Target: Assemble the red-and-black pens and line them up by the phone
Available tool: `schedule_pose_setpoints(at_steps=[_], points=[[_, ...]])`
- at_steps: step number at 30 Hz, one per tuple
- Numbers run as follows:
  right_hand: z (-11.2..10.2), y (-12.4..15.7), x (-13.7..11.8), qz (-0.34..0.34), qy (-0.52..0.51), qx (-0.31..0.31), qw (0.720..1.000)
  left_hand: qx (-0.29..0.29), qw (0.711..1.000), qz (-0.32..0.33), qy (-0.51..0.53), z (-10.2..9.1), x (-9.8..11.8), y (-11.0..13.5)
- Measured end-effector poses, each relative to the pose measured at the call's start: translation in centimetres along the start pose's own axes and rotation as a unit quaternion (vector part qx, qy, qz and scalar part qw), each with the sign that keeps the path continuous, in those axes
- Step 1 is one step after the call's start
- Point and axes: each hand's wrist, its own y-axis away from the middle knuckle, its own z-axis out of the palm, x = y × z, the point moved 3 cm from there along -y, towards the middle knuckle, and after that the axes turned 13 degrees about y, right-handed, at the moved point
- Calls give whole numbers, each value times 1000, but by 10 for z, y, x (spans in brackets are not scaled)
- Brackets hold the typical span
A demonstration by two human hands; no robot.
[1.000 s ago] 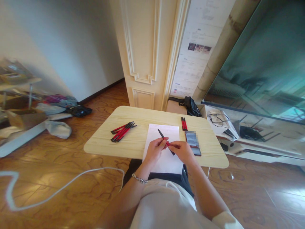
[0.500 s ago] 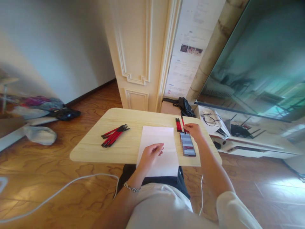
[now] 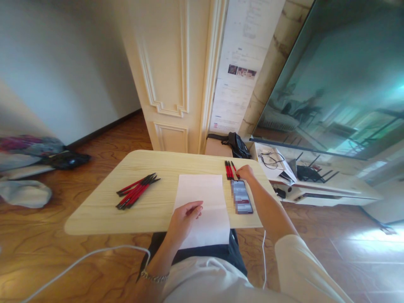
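My right hand (image 3: 246,173) is at the far right of the table, its fingers closed at the side of a red pen with a black tip (image 3: 234,168). This pen slants beside a small row of similar red pens (image 3: 227,170). Just below them lies a phone (image 3: 243,198) with its screen lit and partly blurred. My left hand (image 3: 185,219) hovers or rests over a white sheet of paper (image 3: 202,189), fingers curled and thumb against them, with nothing visible in it. On the left a loose pile of red and black pens (image 3: 137,192) lies slanted.
The pale wooden table (image 3: 94,210) has rounded corners. Beyond its right end stand a black bag (image 3: 238,145), a white box with cables (image 3: 272,162) and a router (image 3: 312,173) on a low cabinet. White cables (image 3: 94,253) hang near the floor.
My right hand has lowered the red pen from a raised position to beside the row. My left hand keeps its curled pose over the paper. The camera view has shifted slightly.
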Motion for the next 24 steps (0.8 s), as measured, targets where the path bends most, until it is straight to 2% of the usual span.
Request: schedule_pose_setpoints(at_steps=[4, 8, 24], points=[[1, 4, -3, 23, -2, -53, 998, -3, 1000, 0, 12, 1, -4, 0], [2, 4, -3, 39, 0, -79, 996, -13, 1000, -3, 13, 1, -7, 0], [18, -2, -1, 41, 1, -76, 996, 4, 1000, -1, 1, 0, -5, 3]])
